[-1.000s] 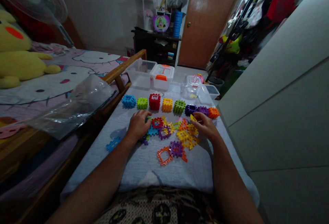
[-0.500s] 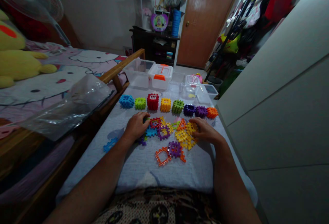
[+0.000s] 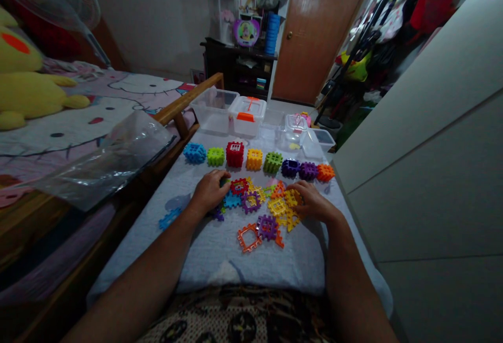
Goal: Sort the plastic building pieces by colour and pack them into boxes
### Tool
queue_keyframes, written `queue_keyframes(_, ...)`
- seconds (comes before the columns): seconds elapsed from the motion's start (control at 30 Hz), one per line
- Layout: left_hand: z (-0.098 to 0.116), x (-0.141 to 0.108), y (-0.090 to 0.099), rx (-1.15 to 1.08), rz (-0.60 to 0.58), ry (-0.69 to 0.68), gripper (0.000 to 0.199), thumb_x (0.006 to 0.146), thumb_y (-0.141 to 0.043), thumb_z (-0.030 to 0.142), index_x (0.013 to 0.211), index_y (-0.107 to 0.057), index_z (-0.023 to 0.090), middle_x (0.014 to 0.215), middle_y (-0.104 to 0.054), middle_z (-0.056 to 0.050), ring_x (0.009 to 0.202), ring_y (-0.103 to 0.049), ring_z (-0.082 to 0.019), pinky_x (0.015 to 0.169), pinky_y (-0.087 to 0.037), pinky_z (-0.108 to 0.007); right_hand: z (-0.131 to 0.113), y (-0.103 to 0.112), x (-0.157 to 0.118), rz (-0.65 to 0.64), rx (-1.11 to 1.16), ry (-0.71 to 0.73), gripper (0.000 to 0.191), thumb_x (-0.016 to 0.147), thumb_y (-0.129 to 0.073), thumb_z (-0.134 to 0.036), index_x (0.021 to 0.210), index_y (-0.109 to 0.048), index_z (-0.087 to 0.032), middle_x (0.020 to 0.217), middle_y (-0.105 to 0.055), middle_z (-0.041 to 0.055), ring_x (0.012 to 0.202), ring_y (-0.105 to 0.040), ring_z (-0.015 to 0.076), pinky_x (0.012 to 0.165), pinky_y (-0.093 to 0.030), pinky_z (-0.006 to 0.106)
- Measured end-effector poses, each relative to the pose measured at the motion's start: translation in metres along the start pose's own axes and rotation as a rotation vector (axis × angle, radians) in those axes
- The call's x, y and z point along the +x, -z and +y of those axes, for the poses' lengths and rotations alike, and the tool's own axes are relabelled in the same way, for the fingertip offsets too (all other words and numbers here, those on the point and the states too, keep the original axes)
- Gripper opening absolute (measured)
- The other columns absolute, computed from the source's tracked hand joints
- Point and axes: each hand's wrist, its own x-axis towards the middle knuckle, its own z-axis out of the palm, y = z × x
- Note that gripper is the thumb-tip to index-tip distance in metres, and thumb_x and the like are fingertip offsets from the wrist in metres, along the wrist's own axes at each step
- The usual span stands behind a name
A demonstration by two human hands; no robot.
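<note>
My left hand (image 3: 211, 192) rests at the left side of a loose pile of plastic interlocking pieces, fingers loosely curved and apart, covering part of it. Beside its fingertips are a red piece (image 3: 239, 186) and a blue piece (image 3: 232, 200). My right hand (image 3: 312, 201) lies on the pile's right side, fingers spread and touching a yellow piece (image 3: 291, 197); its palm side is hidden. Between the hands lies a purple square piece (image 3: 250, 202). Nearer me are another purple square (image 3: 267, 227) and an orange frame piece (image 3: 249, 238).
Behind the pile runs a row of stacked or assembled blocks, among them a red one (image 3: 234, 154) and a green one (image 3: 272, 162). Clear plastic boxes (image 3: 214, 115) stand at the table's far end. A wooden bed rail (image 3: 188, 99) borders the left, a white cabinet (image 3: 428, 175) the right.
The view has shifted very slightly. Both hands stay at the sides of the pile, and the pieces lie as before.
</note>
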Motion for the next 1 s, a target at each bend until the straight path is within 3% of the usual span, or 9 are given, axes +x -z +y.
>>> queue_keyframes(0.27,0.000,0.002,0.003,-0.049,-0.045,0.049,0.031,0.079,-0.050,0.025,0.101,-0.068,0.015,0.107,-0.069,-0.011,0.104,-0.063,-0.025,0.097,-0.048,-0.037,0.000,-0.002,0.003,-0.002,-0.034,-0.018,0.050,0.071,-0.070,-0.021,0.120,-0.061,-0.022,0.116,-0.057,0.0097,0.109,-0.052,0.0277,0.097,-0.043,0.043)
queue_keyframes(0.5,-0.001,0.002,0.007,-0.113,0.040,0.000,0.030,0.081,-0.045,0.021,0.098,-0.070,0.016,0.104,-0.069,-0.009,0.104,-0.063,-0.024,0.098,-0.048,-0.039,0.002,0.006,0.001,0.225,-0.013,0.027,0.041,0.076,-0.069,-0.037,0.113,-0.060,-0.022,0.108,-0.058,0.0090,0.101,-0.055,0.0267,0.090,-0.047,0.043)
queue_keyframes(0.63,0.006,0.000,0.017,-0.184,0.208,-0.046,0.028,0.082,-0.046,0.021,0.098,-0.068,0.016,0.107,-0.068,-0.009,0.108,-0.061,-0.025,0.104,-0.044,-0.040,-0.023,0.030,0.018,0.367,-0.052,0.117,0.043,0.077,-0.069,-0.039,0.114,-0.059,-0.021,0.108,-0.059,0.0100,0.102,-0.054,0.0278,0.090,-0.046,0.043)
queue_keyframes(0.77,0.000,0.003,0.030,-0.215,0.327,0.032,0.028,0.084,-0.045,0.024,0.099,-0.067,0.016,0.109,-0.067,-0.009,0.108,-0.061,-0.024,0.104,-0.044,-0.040,-0.060,0.049,0.057,0.359,-0.207,0.175,0.041,0.077,-0.069,-0.041,0.112,-0.061,-0.022,0.108,-0.060,0.0103,0.101,-0.052,0.0300,0.089,-0.042,0.044)
queue_keyframes(0.87,-0.014,0.004,0.037,-0.178,0.178,0.136,0.029,0.082,-0.048,0.026,0.101,-0.067,0.015,0.108,-0.068,-0.010,0.104,-0.064,-0.025,0.098,-0.048,-0.039,-0.079,0.053,0.092,0.292,-0.306,0.135,0.043,0.076,-0.069,-0.042,0.113,-0.062,-0.021,0.110,-0.061,0.0103,0.104,-0.051,0.0311,0.089,-0.040,0.044)
queue_keyframes(0.93,-0.025,0.002,0.041,-0.141,0.013,0.151,0.031,0.080,-0.051,0.027,0.102,-0.067,0.015,0.107,-0.070,-0.011,0.102,-0.065,-0.026,0.094,-0.050,-0.038,-0.087,0.051,0.112,0.230,-0.357,0.100,0.045,0.075,-0.069,-0.043,0.113,-0.064,-0.020,0.110,-0.061,0.0106,0.106,-0.050,0.0314,0.090,-0.038,0.042)
queue_keyframes(1.0,-0.033,-0.004,0.044,-0.101,-0.071,0.134,0.031,0.079,-0.052,0.028,0.102,-0.068,0.015,0.108,-0.070,-0.012,0.102,-0.066,-0.027,0.094,-0.050,-0.039,-0.091,0.049,0.130,0.175,-0.398,0.069,0.045,0.076,-0.069,-0.044,0.113,-0.065,-0.020,0.111,-0.062,0.0111,0.106,-0.050,0.0313,0.090,-0.036,0.042)
